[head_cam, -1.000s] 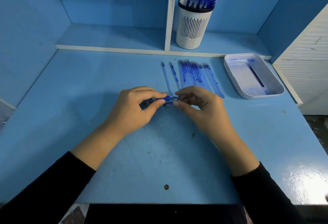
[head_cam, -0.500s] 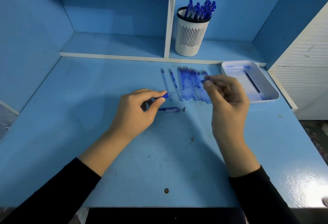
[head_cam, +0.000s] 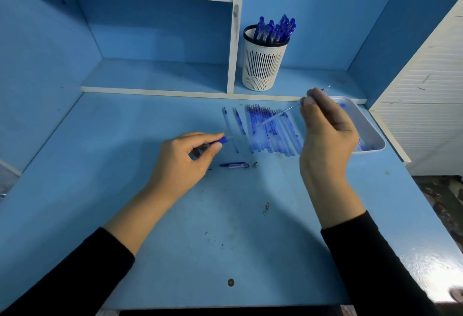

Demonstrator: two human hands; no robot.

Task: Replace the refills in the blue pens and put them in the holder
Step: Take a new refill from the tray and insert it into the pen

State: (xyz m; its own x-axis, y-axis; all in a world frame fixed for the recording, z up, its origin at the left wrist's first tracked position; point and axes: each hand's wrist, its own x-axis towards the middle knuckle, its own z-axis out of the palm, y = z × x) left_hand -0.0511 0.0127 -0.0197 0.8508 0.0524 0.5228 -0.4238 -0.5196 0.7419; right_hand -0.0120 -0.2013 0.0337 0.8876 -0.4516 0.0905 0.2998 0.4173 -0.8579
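My left hand [head_cam: 185, 163] grips a blue pen barrel [head_cam: 218, 141] just above the desk. My right hand [head_cam: 325, 133] is raised over the tray's left edge and pinches a thin refill [head_cam: 288, 110] that slants up to the right. On the desk between my hands lie the pen's other half [head_cam: 234, 165] and a small metal tip [head_cam: 255, 164]. A row of several refills [head_cam: 265, 130] lies flat behind them. The white slotted holder [head_cam: 263, 67] stands on the low shelf with several blue pens [head_cam: 275, 29] in it.
A white tray [head_cam: 374, 131] sits at the right, partly hidden by my right hand. A vertical shelf divider [head_cam: 234, 40] rises left of the holder. A white slatted panel [head_cam: 431, 95] borders the desk's right side. A dark round spot [head_cam: 230, 282] marks the desk near its front edge.
My hands came apart: the right hand drew the refill out of the barrel and carried it up and right toward the tray. The left hand stayed put with the barrel.
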